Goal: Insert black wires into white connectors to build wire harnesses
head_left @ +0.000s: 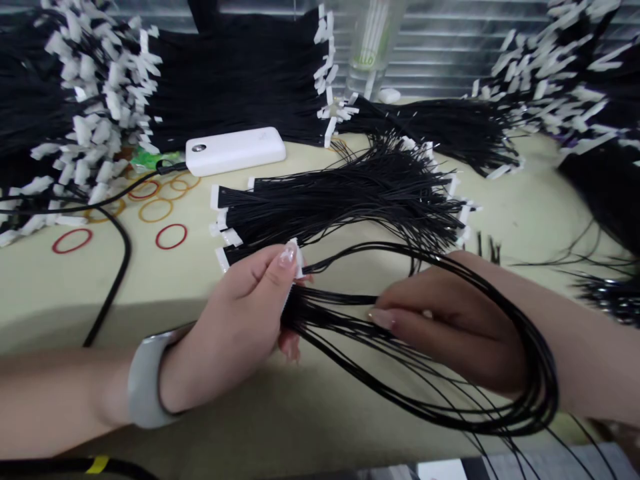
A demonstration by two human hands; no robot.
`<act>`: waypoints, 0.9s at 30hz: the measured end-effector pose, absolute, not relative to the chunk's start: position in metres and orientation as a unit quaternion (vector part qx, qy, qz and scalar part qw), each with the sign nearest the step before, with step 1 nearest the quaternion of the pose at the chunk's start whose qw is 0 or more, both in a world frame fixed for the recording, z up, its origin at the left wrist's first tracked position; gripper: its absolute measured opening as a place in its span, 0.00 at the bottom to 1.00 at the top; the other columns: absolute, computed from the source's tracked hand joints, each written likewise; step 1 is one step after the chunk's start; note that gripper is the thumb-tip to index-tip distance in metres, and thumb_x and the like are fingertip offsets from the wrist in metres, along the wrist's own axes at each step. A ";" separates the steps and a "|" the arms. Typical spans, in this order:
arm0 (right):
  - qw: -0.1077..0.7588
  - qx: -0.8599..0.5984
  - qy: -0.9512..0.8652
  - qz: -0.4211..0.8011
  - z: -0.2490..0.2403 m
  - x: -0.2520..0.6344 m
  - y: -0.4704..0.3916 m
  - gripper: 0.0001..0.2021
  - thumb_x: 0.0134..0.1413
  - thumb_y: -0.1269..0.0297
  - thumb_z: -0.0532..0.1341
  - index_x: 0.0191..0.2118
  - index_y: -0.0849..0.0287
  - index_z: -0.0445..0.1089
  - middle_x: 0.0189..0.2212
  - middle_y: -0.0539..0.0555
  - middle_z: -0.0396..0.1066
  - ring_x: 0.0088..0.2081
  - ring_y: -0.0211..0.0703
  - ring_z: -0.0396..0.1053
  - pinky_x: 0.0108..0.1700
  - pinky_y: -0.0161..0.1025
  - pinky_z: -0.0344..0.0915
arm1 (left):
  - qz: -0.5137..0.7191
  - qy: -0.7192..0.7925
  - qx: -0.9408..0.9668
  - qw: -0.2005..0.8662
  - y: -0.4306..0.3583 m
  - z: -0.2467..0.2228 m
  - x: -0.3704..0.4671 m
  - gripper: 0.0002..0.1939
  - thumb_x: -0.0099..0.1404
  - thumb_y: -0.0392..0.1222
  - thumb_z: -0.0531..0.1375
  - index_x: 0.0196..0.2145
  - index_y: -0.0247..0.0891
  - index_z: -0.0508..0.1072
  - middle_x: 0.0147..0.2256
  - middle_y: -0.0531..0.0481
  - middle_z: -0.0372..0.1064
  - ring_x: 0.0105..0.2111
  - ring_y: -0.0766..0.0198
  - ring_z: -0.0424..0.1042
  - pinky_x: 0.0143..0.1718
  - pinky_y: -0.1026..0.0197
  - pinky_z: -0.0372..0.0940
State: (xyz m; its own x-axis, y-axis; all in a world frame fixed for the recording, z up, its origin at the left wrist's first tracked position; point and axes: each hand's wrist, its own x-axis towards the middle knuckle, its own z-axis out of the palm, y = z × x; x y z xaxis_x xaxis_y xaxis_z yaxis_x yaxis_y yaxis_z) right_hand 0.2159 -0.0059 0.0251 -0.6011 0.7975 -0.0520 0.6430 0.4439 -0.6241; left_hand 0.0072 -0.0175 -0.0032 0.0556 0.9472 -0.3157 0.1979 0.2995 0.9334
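Observation:
A bundle of thin black cords (345, 320) stretches between my two hands. My left hand (245, 313) is closed on its left end, where a white tab (299, 259) sticks out beside the thumb. My right hand (445, 320) has its fingers pinched together among the cords, and some strands loop around its wrist side and back to the left hand. Other strands hang loose toward the lower right. Just beyond the hands lies a pile of black cords (320, 200) with white tape tabs on its left ends.
A white power bank (235, 152) with a black cable (123, 253) lies behind my left hand. Red and tan rubber bands (171, 236) are scattered at left. Stacked black cords (240, 73) with white ends line the back, near a clear cup (373, 53). More white-tipped bundles (555, 80) lie at right.

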 end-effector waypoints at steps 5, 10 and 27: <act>0.104 -0.372 -0.850 0.358 0.024 0.184 -0.010 0.11 0.57 0.64 0.48 0.30 0.57 0.66 0.22 0.45 0.63 0.25 0.28 0.59 0.30 0.29 0.55 | 0.299 0.570 0.545 0.538 -0.020 0.002 0.008 0.16 0.61 0.52 0.47 0.25 0.38 0.61 0.14 0.60 0.57 0.10 0.75 0.60 0.09 0.75 0.55; 0.098 -0.346 -0.887 0.290 0.019 0.182 -0.015 0.09 0.56 0.68 0.48 0.35 0.57 0.65 0.27 0.48 0.65 0.30 0.32 0.62 0.33 0.31 0.56 | 0.275 0.554 0.575 0.536 -0.018 0.005 0.009 0.16 0.62 0.51 0.46 0.23 0.38 0.59 0.13 0.60 0.57 0.12 0.75 0.61 0.11 0.75 0.56; 0.117 -0.343 -0.919 0.153 0.013 0.185 -0.017 0.07 0.53 0.67 0.50 0.28 0.59 0.63 0.24 0.49 0.60 0.27 0.33 0.56 0.29 0.34 0.52 | 0.257 0.551 0.570 0.553 -0.020 0.003 0.007 0.17 0.61 0.53 0.45 0.24 0.39 0.59 0.10 0.60 0.54 0.10 0.73 0.59 0.10 0.74 0.54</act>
State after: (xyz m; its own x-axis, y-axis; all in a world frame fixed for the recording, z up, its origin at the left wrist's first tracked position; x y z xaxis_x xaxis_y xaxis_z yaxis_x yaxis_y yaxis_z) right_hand 0.1846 -0.0175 0.0133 -0.7374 0.6664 0.1102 0.5945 0.7178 -0.3624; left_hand 0.0070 -0.0202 0.0029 0.2617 0.9119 -0.3161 0.3431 0.2182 0.9136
